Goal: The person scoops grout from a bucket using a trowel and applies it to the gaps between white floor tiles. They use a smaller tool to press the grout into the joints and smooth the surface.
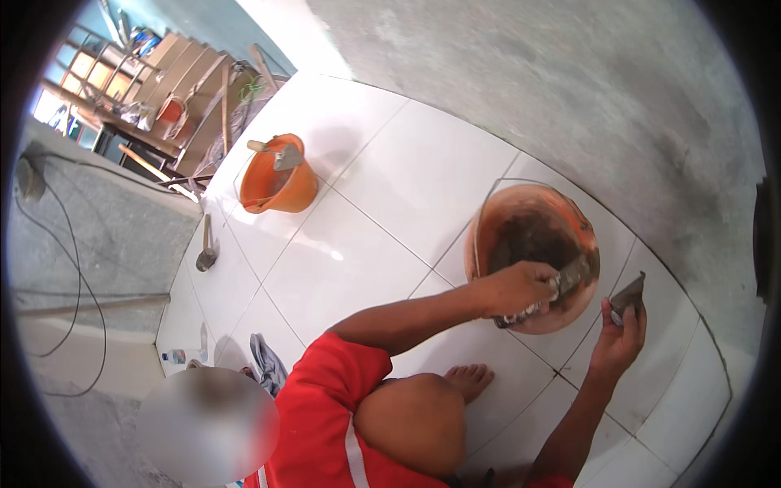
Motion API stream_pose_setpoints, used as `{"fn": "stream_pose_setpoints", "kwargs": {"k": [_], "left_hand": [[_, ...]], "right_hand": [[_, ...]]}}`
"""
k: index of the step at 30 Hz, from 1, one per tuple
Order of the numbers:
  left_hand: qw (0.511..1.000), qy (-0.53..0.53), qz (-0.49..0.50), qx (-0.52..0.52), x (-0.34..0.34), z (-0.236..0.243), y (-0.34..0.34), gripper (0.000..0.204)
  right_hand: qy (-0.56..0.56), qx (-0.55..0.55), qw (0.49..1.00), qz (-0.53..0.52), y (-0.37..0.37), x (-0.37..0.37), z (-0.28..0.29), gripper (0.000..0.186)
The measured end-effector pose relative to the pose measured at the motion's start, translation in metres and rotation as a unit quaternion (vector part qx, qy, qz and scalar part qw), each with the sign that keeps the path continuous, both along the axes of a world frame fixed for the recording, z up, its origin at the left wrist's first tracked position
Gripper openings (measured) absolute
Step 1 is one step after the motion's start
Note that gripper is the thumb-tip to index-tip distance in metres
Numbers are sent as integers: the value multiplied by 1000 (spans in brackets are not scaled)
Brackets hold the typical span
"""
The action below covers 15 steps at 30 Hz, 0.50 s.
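An orange bucket (533, 321) with a wire handle stands on the floor near the wall, its inside coated with dark grey mortar. Over its near rim, my left hand (521, 289) is closed around a mortar-caked flat tool (576, 274), whose kind I cannot make out. One end of it reaches over the bucket's opening. To the right of the bucket, my right hand (620, 335) grips a dark, pointed flat piece (630, 294) that looks like a trowel blade. Its grip is hidden by my fingers.
A second orange bucket (297, 191) farther left has a trowel (285, 156) lying across its rim. A hammer (207, 256) lies by the left wall, with a plastic bottle (175, 356) nearer. A grey wall (569, 81) borders the tiled floor (374, 252). Stairs with lumber rise behind.
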State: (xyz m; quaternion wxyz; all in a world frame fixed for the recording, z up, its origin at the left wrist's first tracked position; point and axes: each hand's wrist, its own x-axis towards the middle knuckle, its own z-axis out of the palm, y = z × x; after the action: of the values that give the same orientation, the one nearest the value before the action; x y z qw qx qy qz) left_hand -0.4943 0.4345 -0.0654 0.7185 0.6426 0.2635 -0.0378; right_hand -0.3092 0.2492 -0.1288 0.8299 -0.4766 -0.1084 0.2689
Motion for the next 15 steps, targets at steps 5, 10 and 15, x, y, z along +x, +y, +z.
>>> {"fn": "stream_pose_setpoints", "kwargs": {"k": [5,10,15], "left_hand": [[992,8,81,-92,-25,4,-8,33],[988,28,109,-108,-19,23,-6,36],[987,16,117,-107,-25,18,-12,35]], "right_hand": [[-14,-19,999,26,5,-6,7,39],[-11,-58,998,24,1,-9,9,40],[-24,-89,995,26,-3,-12,6,41]]}}
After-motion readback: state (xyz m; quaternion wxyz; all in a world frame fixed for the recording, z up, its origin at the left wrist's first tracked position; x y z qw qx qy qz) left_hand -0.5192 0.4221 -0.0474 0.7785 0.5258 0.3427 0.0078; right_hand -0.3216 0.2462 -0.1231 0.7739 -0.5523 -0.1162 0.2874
